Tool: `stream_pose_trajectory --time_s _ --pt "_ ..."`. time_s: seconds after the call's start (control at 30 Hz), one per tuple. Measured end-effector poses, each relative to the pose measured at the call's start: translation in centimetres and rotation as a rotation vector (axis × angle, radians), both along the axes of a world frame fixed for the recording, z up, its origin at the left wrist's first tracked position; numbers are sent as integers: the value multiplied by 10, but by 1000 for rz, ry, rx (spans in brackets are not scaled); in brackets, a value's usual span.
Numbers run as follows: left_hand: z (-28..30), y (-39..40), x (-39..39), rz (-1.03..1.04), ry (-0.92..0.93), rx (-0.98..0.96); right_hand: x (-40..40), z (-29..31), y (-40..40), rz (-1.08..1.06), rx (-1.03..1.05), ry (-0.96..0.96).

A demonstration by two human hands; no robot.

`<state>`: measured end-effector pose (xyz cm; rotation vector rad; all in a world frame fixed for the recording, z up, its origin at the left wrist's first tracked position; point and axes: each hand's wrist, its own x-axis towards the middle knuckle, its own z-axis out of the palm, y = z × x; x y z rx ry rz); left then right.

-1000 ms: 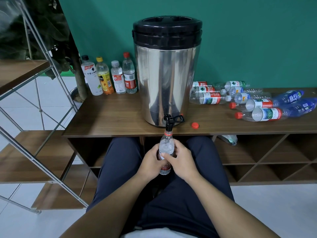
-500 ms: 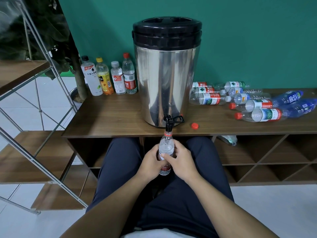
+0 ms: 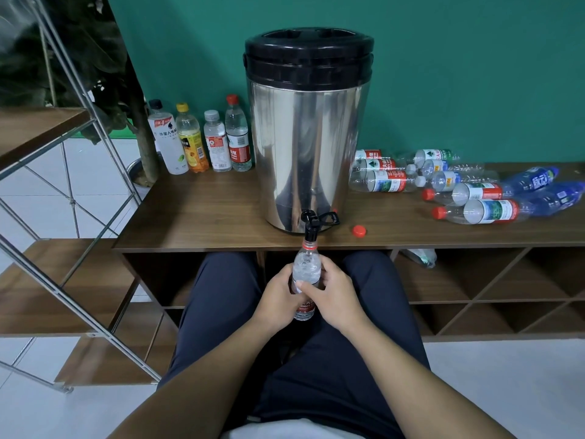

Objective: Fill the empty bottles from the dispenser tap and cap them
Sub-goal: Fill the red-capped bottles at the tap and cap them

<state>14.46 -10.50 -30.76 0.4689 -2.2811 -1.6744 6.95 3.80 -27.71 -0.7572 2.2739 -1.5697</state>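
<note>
Almost nothing has moved over the last second, and that stillness is the news: the fill is simply running on. The urn [image 3: 307,131] stands where it stood on the shelf [image 3: 202,217], its tap [image 3: 311,224] jutting over the front edge with the lever swung out to the right of the spout. Right of the urn, the heap of empties [image 3: 468,188] lies on its side, untouched; left of the urn, four capped bottles [image 3: 202,141] stand upright in a row against the wall.

Below the tap, the bottle [image 3: 306,274] is held as before, upright, mouth right under the spout and close enough that I cannot tell whether they touch. The left hand [image 3: 278,299] wraps its left flank; the right hand [image 3: 332,296] wraps the other side, its thumb laid across the label. Both grips are snug around the body. Water seems high in it, though the level is hard to read.

The red cap [image 3: 359,231] lies on the shelf just right of the tap, within easy reach. My guess: shut the lever soon, then cap.
</note>
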Motion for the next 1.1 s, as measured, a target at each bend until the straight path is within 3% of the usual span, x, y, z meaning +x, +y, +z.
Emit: stream_pose_trajectory --time_s 0.23,0.47,0.93,1.1 --pt "2 0 -3 -1 -4 27 -3 9 3 -76 -35 -41" --pt "-2 -1 -5 15 -25 21 -19 63 7 -219 -161 1" --pt "-1 -2 -4 19 -31 31 -46 102 -20 -126 -253 -265" --pt "2 -1 -4 21 -34 24 -58 110 -24 -104 -225 -253"
